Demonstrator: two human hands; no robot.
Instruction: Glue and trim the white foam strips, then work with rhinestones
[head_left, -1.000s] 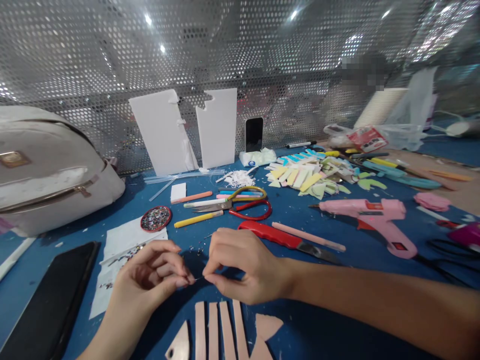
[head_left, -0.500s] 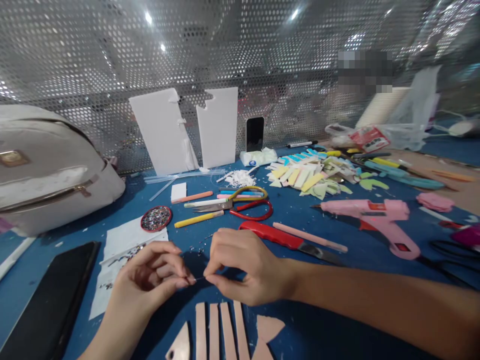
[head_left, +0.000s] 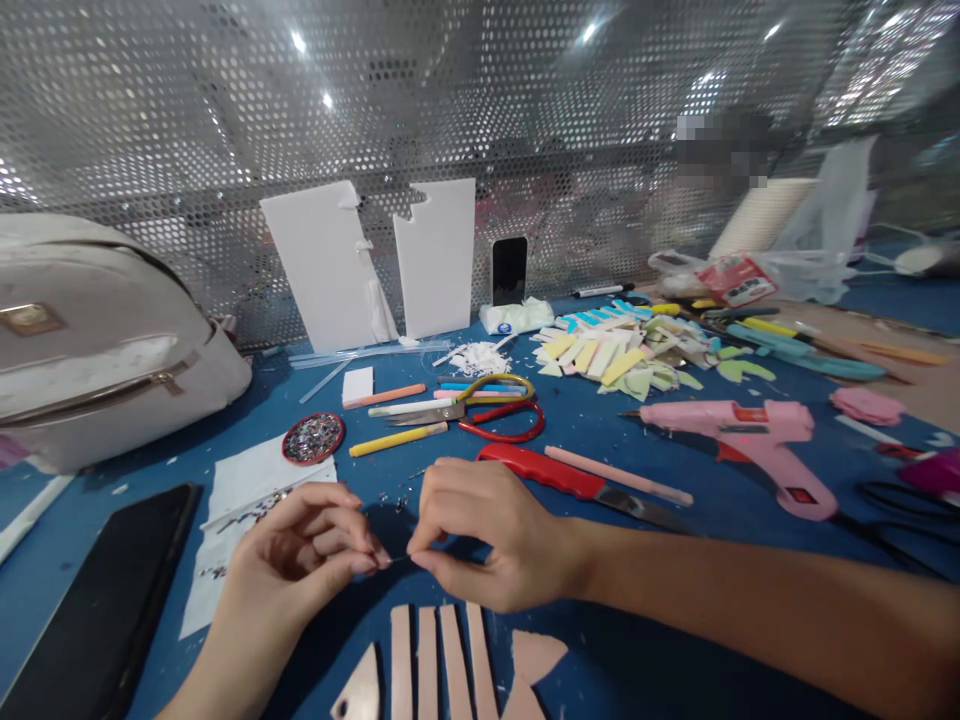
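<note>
My left hand (head_left: 311, 555) and my right hand (head_left: 487, 535) are close together above the blue table, both pinched. A thin, fine strand (head_left: 400, 558) spans the small gap between their fingertips; whether it is thread, wire or glue I cannot tell. Below the hands lie several pink strips (head_left: 427, 660), a pink fish-head-shaped piece (head_left: 360, 688) with a hole, and a pink tail-shaped piece (head_left: 538, 655). Left of my left hand, a white sheet (head_left: 232, 480) carries scattered sequins. A round red-rimmed dish (head_left: 313, 438) full of glittery bits rests at its upper corner.
Beyond the hands are scissors (head_left: 502, 420), a red-handled knife (head_left: 540, 470) and several coloured pens (head_left: 397, 438). A pink glue gun (head_left: 739, 425) lies at right, a pile of cut paper strips (head_left: 615, 345) behind. A black phone (head_left: 105, 600) and white backpack (head_left: 112, 340) occupy the left.
</note>
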